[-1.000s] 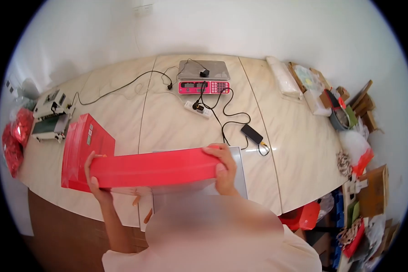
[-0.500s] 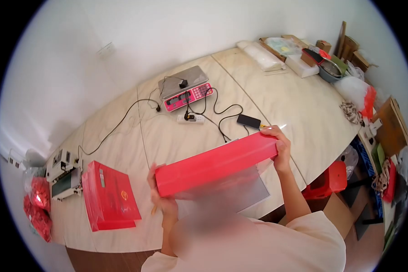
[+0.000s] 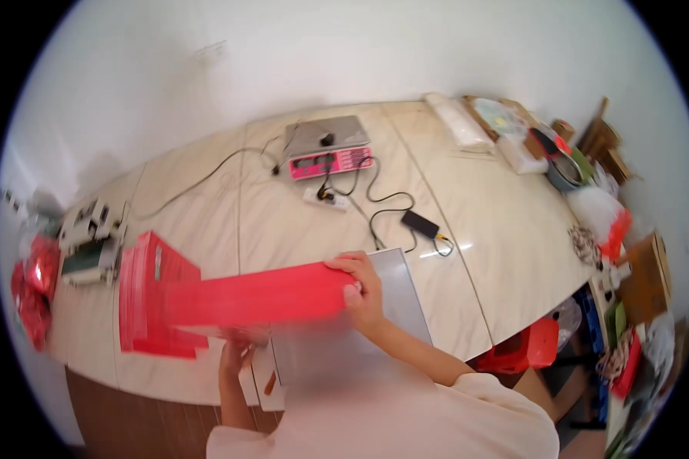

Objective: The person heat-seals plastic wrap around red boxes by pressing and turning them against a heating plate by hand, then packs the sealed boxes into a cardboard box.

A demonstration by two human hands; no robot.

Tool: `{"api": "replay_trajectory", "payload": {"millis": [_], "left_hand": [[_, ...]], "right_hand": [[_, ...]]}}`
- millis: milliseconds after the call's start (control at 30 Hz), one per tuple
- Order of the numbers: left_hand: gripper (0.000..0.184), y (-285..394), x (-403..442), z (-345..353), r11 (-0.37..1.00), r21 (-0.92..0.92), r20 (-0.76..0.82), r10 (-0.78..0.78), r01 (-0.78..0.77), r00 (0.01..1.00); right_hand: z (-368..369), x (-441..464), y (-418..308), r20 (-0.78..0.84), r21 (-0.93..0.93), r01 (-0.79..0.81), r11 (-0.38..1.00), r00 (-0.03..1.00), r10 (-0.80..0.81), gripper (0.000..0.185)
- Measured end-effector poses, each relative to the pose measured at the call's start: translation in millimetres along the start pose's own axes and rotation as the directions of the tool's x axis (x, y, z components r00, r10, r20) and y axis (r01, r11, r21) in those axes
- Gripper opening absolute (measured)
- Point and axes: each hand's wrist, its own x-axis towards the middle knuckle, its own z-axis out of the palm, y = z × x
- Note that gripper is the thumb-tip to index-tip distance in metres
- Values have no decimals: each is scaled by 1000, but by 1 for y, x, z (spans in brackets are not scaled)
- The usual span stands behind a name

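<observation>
A flat red box (image 3: 260, 297) is held up on edge above the table, smeared by motion at its left end. My right hand (image 3: 360, 291) grips its right end, fingers over the top edge and thumb on the near side. Below its left part is my left hand (image 3: 241, 348), blurred and partly hidden, seemingly supporting the underside. The box's left end overlaps a stack of similar red boxes (image 3: 142, 306) in view; whether they touch I cannot tell. Under my right forearm lies a grey board (image 3: 398, 291) with a pale rim.
A pink scale (image 3: 329, 145), a power strip (image 3: 325, 200) and a black phone (image 3: 419, 224) with cables lie farther back. At left stand a pale machine (image 3: 92, 245) and red bags (image 3: 42, 268). A red stool (image 3: 524, 348) stands by the right edge. A small brown-handled item (image 3: 270, 382) lies near the front.
The red box has moved left and lower toward the stack, with my right hand still on its end. My left hand has shifted from the left end to below the box. The view has turned.
</observation>
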Motion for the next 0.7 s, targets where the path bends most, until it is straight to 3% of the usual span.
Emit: {"api": "replay_trajectory", "payload": {"millis": [33, 100, 133, 167, 200, 300, 333, 367, 400, 433, 467, 500, 533, 600, 700], "left_hand": [[58, 3, -7, 3, 980, -197, -5, 6, -7, 1000], [58, 1, 5, -25, 972, -195, 89, 150, -130, 985], [55, 14, -10, -14, 971, -123, 39, 211, -205, 977], [51, -14, 13, -47, 949, -282, 2, 150, -143, 989], [49, -5, 1, -43, 935, -306, -77, 164, -179, 984], [42, 36, -26, -50, 917, -235, -184, 285, -323, 941], [36, 46, -26, -51, 862, -288, -309, 330, -418, 892], [34, 62, -28, -58, 857, -244, -276, 388, -454, 880], [34, 66, -19, -84, 884, 8, -226, 457, -468, 860], [32, 106, -50, -36, 836, -87, -378, 476, -542, 794], [32, 124, -59, -31, 856, -26, -398, 465, -516, 791], [35, 134, -63, -27, 849, 42, -363, 504, -526, 784], [39, 145, -68, -18, 836, 110, -321, 542, -538, 776], [43, 162, -84, 27, 811, 170, -282, 585, -560, 761], [49, 161, -90, 93, 722, 293, -171, 685, -627, 709]], "right_hand": [[14, -1, -1, 43, 26, 10, 1000, 999, -11, 35], [32, 0, -5, 96, 8, -1, 1000, 995, 0, 35], [41, 1, -5, 96, -41, 20, 999, 995, -16, 35], [45, 1, -1, 133, -26, 38, 999, 991, -34, 37], [42, 2, 3, 164, -16, 55, 998, 985, -52, 39], [19, -5, 6, 235, 128, -57, 990, 972, 26, 67], [8, -4, 6, 245, 150, -98, 984, 968, 59, 79], [-11, -5, 15, 312, 92, -102, 991, 948, 68, 92], [-29, -2, 14, 302, 71, -104, 992, 950, 78, 92], [-47, 2, 13, 421, -138, -60, 989, 900, 113, 93], [-62, 4, 12, 516, -335, 6, 942, 838, 178, 93], [-77, 3, 16, 546, -384, 77, 920, 822, 159, 93], [-90, -1, 24, 516, -408, 61, 911, 839, 174, 93], [-118, -14, 46, 562, -588, 84, 804, 758, 331, 89], [-145, -40, 76, 494, -607, -38, 794, 764, 414, 82]]}}
